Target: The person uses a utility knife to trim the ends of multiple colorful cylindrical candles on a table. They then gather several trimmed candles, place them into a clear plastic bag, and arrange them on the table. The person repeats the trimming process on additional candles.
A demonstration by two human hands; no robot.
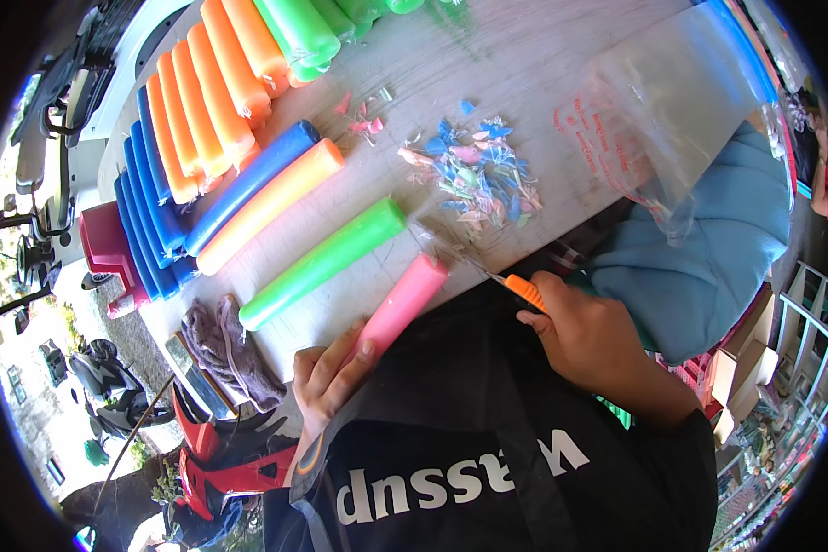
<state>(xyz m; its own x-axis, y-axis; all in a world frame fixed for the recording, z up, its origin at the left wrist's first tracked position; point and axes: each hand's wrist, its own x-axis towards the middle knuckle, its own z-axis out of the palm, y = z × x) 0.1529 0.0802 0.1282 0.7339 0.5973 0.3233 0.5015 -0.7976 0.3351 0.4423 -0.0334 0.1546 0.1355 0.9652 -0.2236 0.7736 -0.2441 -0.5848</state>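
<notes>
My left hand (331, 373) is closed around the lower end of a pink candle (401, 305), which lies slanted near the table's edge. In my right hand (580, 327) is a small knife with an orange handle (525, 293). Its thin blade points left toward the candle's upper end; whether they touch is hard to tell. Just beyond the pink candle a green candle (327, 262) lies on the table, then an orange candle (271, 204) and a blue candle (253, 187). Wax shavings (481, 175) in mixed colours are heaped past the knife.
Rows of orange candles (198, 97), blue candles (152, 212) and green candles (304, 37) cover the far left of the table (515, 64). A clear plastic bag (667, 110) lies at the right, beside a blue padded cloth (699, 248). A purple towel (235, 350) hangs at the left edge.
</notes>
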